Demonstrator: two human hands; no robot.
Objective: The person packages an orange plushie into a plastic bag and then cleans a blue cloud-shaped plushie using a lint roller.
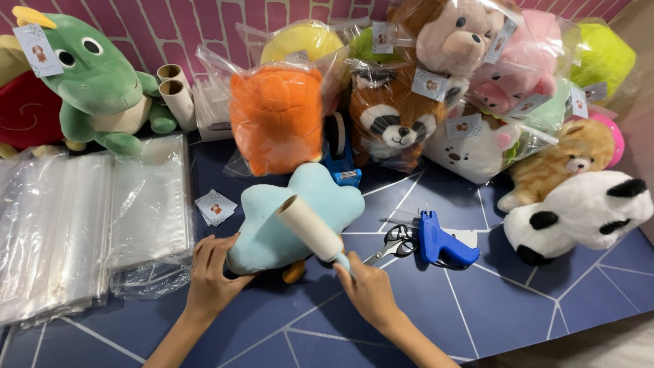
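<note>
A light blue plush toy [300, 208] lies on the dark blue table [490, 300] in front of me. My left hand [212, 269] rests on its lower left edge and holds it down. My right hand [368, 286] is shut on the handle of a lint roller [310, 226], whose cream roll lies across the plush at a slant.
Stacks of clear plastic bags [88, 218] lie at left, small paper tags [215, 206] beside them. Scissors [392, 242] and a blue tagging gun [439, 240] lie right of the plush. Bagged plush toys [276, 119], a green dinosaur plush [102, 82] and a tape dispenser [340, 160] line the back.
</note>
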